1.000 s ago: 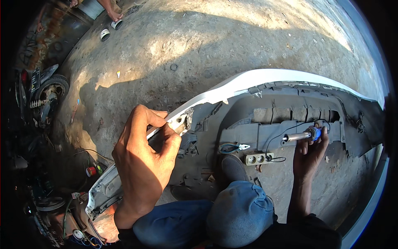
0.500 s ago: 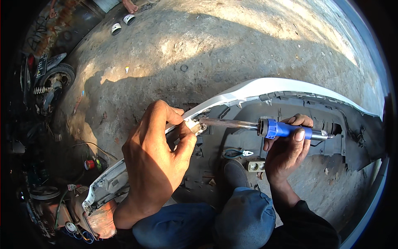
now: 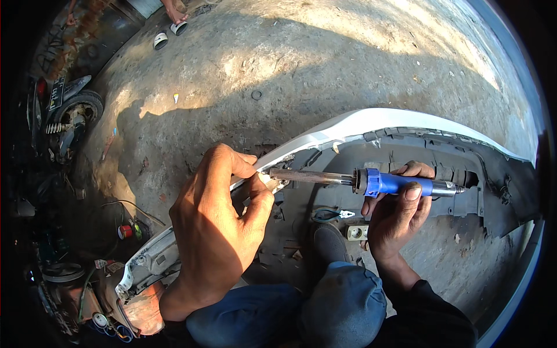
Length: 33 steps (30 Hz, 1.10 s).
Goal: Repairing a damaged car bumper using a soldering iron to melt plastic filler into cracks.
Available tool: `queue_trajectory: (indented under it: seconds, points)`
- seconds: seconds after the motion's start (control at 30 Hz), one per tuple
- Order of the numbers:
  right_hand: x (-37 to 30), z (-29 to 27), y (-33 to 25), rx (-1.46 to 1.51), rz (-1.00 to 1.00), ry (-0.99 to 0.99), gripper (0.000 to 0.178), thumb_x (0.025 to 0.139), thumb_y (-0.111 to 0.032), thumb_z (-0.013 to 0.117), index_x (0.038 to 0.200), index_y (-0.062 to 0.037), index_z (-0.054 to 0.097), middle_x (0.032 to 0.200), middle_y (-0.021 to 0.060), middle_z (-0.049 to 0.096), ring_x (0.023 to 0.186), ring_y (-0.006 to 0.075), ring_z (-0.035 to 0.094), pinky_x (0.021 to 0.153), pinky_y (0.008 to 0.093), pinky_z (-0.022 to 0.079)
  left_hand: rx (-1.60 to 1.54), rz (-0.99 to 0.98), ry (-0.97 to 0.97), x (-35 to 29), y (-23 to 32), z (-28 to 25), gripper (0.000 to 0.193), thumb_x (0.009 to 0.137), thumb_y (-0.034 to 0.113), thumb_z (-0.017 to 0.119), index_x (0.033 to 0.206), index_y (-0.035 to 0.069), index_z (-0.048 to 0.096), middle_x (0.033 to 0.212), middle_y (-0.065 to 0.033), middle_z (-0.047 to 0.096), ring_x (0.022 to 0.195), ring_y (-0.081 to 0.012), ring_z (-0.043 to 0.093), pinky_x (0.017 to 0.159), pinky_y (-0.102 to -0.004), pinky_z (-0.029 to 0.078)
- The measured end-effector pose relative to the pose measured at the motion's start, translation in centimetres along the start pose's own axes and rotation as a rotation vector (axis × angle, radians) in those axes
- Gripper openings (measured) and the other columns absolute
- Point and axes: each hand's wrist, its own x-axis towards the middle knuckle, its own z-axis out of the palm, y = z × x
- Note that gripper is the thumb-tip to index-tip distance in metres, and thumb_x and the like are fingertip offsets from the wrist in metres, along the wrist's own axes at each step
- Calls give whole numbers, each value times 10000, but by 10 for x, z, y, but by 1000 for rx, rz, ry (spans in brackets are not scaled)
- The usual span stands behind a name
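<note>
1. Two bare hands work over the panel; the left hand (image 3: 213, 217) is nearly closed, its thumb and forefinger pinching the edge of the white bumper (image 3: 371, 119).
2. The right hand (image 3: 397, 223) curls around the blue handle of a soldering iron (image 3: 371, 182), thumb and fingers closed on it; the metal barrel points left, its end at the bumper's edge beside the left fingertips; whether it touches cannot be told.
3. The bumper curves across the view, its dark inner side toward the person; pliers (image 3: 333, 214) lie beyond the shoe (image 3: 331, 243); a socket strip (image 3: 357, 232) lies near the right wrist, partly hidden.
4. Farther left, an orange tank (image 3: 148, 310) and a motorcycle wheel (image 3: 84, 110); at the top, another person's foot (image 3: 176, 15) beside white-strapped sandals (image 3: 161, 40) on the floor (image 3: 232, 75).
</note>
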Motion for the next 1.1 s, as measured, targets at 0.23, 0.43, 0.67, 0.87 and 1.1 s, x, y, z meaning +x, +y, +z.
queue_trajectory:
  seconds: [0.23, 0.43, 0.67, 0.87, 1.1]
  points:
    - [-1, -3, 0, -78, 31, -9, 346, 1022, -324, 512, 1065, 7, 420, 685, 79, 486, 476, 140, 550, 364, 255, 484, -2, 8, -11, 0, -1, 0, 213, 765, 30, 713, 869, 30, 527, 887, -140, 655, 792, -365, 658, 694, -438, 509]
    - [-2, -7, -8, 38, 174, 45, 341, 991, -294, 569, 974, -15, 374, 656, 117, 506, 469, 187, 584, 393, 326, 552, 0, -16, 7, 0, 0, 2, 213, 764, 24, 711, 866, 29, 525, 894, -141, 660, 802, -370, 661, 701, -438, 513]
    - [-6, 0, -8, -114, 138, 59, 345, 1037, -383, 455, 1012, -43, 400, 564, 57, 466, 417, 131, 528, 341, 261, 494, 21, 23, 9, 0, 2, 0, 236, 747, 14, 729, 859, 35, 522, 872, -122, 651, 811, -353, 661, 703, -435, 513]
    - [-3, -2, -11, 9, 200, 40, 335, 1001, -304, 547, 970, -30, 357, 653, 107, 494, 480, 178, 586, 386, 331, 560, 28, 21, 6, 0, 2, 2, 255, 736, 12, 742, 861, 37, 521, 849, -109, 642, 815, -346, 660, 712, -431, 512]
    - [-4, -3, -4, -84, 140, 50, 335, 1043, -373, 444, 1020, -42, 398, 566, 59, 481, 394, 135, 514, 328, 260, 484, 45, 51, 14, 1, 1, 2, 260, 736, 9, 744, 863, 34, 518, 843, -106, 639, 821, -342, 662, 717, -431, 512]
